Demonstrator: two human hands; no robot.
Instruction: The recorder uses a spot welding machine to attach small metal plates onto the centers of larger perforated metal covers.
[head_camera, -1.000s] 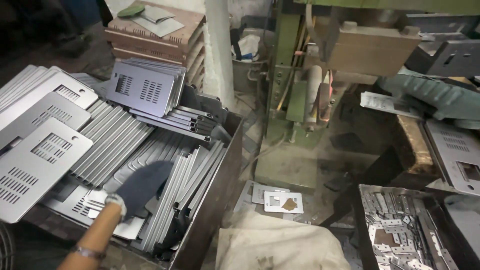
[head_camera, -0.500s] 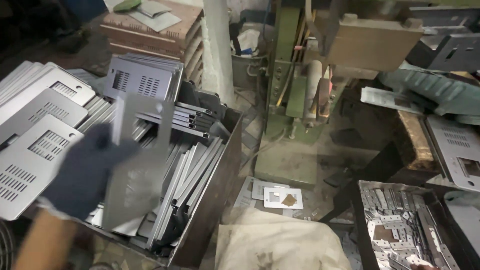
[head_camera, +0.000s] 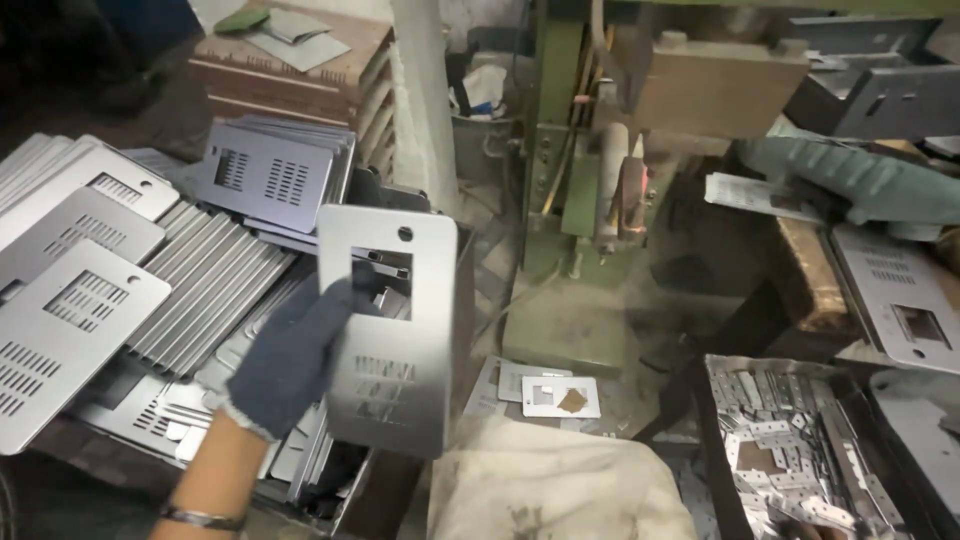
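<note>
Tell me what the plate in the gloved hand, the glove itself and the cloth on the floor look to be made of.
Plate: apparently thin sheet metal, matte grey with a dull sheen, crisp punched window, hole and slots. Glove on the left hand: seemingly knitted fabric, dark blue, with a pale cuff. Cloth: probably coarse woven sacking, off-white, creased and stained.

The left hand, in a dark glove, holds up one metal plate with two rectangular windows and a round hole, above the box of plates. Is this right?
Not quite. In the head view the metal plate in the gloved left hand has one rectangular window, not two, plus the round hole and some slots. The box of plates lies beneath.
</note>
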